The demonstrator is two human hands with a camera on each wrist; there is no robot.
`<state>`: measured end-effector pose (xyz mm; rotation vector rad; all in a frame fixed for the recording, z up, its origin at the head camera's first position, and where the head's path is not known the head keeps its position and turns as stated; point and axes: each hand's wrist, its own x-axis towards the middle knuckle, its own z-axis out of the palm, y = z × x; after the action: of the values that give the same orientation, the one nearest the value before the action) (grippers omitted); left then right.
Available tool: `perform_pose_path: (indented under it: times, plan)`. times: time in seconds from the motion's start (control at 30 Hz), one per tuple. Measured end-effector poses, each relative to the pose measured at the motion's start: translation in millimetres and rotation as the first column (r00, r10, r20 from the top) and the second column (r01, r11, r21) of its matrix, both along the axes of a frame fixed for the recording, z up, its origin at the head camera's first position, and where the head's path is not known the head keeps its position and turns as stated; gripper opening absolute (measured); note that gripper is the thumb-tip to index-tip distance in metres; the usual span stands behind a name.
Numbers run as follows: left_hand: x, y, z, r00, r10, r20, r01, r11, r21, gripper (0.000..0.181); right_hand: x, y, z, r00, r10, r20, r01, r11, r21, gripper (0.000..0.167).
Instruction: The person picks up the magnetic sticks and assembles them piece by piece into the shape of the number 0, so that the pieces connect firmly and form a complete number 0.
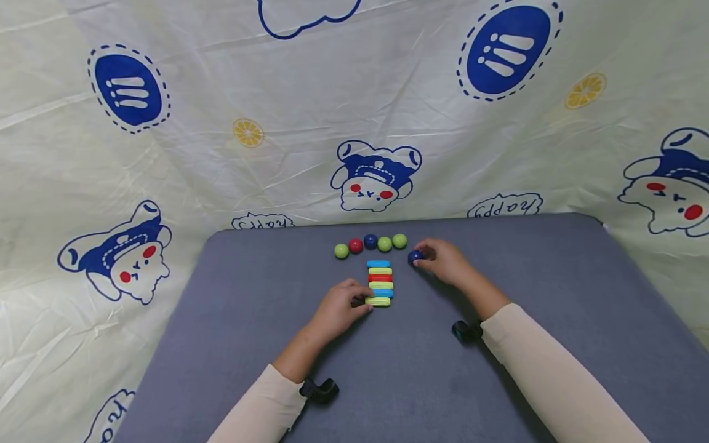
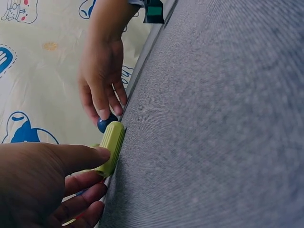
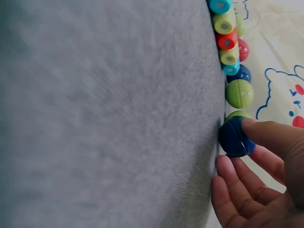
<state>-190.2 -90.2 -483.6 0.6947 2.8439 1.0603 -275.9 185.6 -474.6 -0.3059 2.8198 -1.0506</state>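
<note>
My left hand (image 1: pixel 340 309) pinches the left end of a yellow-green ribbed stick (image 1: pixel 379 302), the nearest in a column of sticks. In the left wrist view the thumb lies on this stick and fingers show below it. Beyond it lie blue, yellow-green and red sticks, a red stick (image 1: pixel 380 278) among them. My right hand (image 1: pixel 445 263) holds a dark blue ball (image 3: pixel 236 137) between thumb and fingers, at the right end of a row of balls. That row has a green ball (image 1: pixel 399 240), a red ball (image 1: pixel 356 245) and another blue ball (image 1: pixel 370 241).
Everything lies on a grey cloth-covered table (image 1: pixel 249 344). A pale printed curtain (image 1: pixel 299 166) hangs behind its far edge. Both wrists wear black straps, with a dark device (image 1: pixel 319 391) below the left one and another device (image 1: pixel 467 331) beside the right.
</note>
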Motion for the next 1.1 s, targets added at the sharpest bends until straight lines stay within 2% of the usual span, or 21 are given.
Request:
perform_pose_path:
  times: [0.3, 0.7, 0.93, 1.1]
  plan:
    - [1.4, 1.6, -0.6, 1.0, -0.005, -0.022, 0.004, 1.0, -0.011, 0.017, 25.7, 4, 6.0, 0.998, 0.053, 0.041, -0.054, 0.998, 0.026, 0.034]
    - [4.7, 1.4, -4.2, 1.0, -0.006, -0.028, 0.006, 1.0, -0.019, 0.017, 58.1, 0, 6.0, 0.991, 0.117, 0.062, -0.116, 0.993, -0.013, 0.032]
    - [8.0, 2.7, -3.0, 0.999, -0.02, -0.033, 0.02, 1.0, 0.001, 0.017, 71.6, -4, 6.0, 0.989, 0.117, 0.095, -0.115, 0.993, -0.024, 0.034]
    - [9.0, 3.1, -3.0, 0.999, -0.029, -0.046, 0.029, 1.0, 0.004, 0.019, 78.7, -8, 5.3, 0.987, 0.137, 0.085, -0.134, 0.99, -0.041, 0.034]
